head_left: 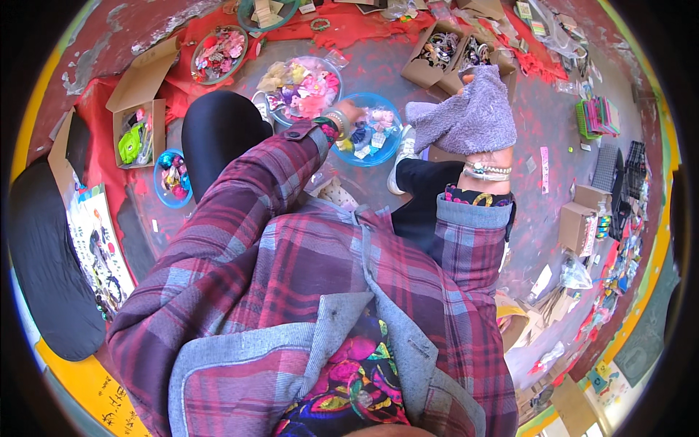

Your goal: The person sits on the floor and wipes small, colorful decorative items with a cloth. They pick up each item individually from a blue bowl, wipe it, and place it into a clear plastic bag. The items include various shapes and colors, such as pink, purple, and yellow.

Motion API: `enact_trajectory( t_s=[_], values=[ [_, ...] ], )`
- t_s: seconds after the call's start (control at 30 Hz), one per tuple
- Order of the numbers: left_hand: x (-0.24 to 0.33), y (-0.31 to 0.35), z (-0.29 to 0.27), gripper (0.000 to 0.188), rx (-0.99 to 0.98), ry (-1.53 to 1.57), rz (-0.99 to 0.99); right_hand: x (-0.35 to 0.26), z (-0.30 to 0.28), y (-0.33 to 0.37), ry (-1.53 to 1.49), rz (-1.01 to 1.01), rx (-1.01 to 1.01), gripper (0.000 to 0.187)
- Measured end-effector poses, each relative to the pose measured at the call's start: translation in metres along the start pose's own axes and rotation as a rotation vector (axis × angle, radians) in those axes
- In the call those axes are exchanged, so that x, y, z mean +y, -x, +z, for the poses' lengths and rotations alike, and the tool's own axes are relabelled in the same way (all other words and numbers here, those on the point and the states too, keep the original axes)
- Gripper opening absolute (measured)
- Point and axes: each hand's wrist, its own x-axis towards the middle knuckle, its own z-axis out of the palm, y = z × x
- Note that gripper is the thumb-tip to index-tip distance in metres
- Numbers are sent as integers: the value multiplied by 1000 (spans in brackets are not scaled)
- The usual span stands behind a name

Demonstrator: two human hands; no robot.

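Note:
My right hand [467, 80] holds a fluffy grey-purple cloth [477, 113], which drapes over most of it; only fingertips and the wrist show. Beyond the left knee, my left hand [349, 111] reaches to the rim of a round blue basket [397, 142]. Its fingers are too hidden to tell whether they grip anything. Small tagged hair accessories [378, 122] lie in that basket. Touching distance from the left wrist is a clear round basket [336, 76] heaped with pink, yellow and white fabric hair ties [309, 87].
An open carton [429, 69] of dark small items stands beyond the cloth. At left are another carton [149, 120] and a small blue bowl [166, 191]. A green basket [586, 120] and a brown box [575, 226] stand on the right. Red cloth [335, 29] covers the far floor.

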Motion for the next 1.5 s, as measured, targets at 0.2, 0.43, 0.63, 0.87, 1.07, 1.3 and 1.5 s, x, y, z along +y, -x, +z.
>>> enact_trajectory(
  t_s=[0.2, 0.43, 0.63, 0.87, 1.07, 1.3, 1.5],
  values=[
    [-64, -10, 63, 26, -69, 40, -540, -7, 3, -6, 295, -225, 0, 22],
    [-44, 23, -7, 28, 402, 534, -926, -3, 12, -4, -647, 288, -12, 18],
    [-83, 37, -3, 23, 691, 471, -1049, -2, 20, -5, -950, 523, 30, 17],
    [-93, 23, 5, 33, 530, 486, -1026, -28, 25, -11, -795, 640, 19, 16],
    [-93, 16, -33, 33, -357, -208, -674, -24, 31, -9, -958, 660, 46, 30],
    [-126, 1, -1, 33, -285, -95, -763, -34, 34, -10, 91, 246, -206, 53],
    [-115, 2, -8, 31, -199, -23, -774, -1, 32, -1, -1090, 655, -33, 23]
  ],
)
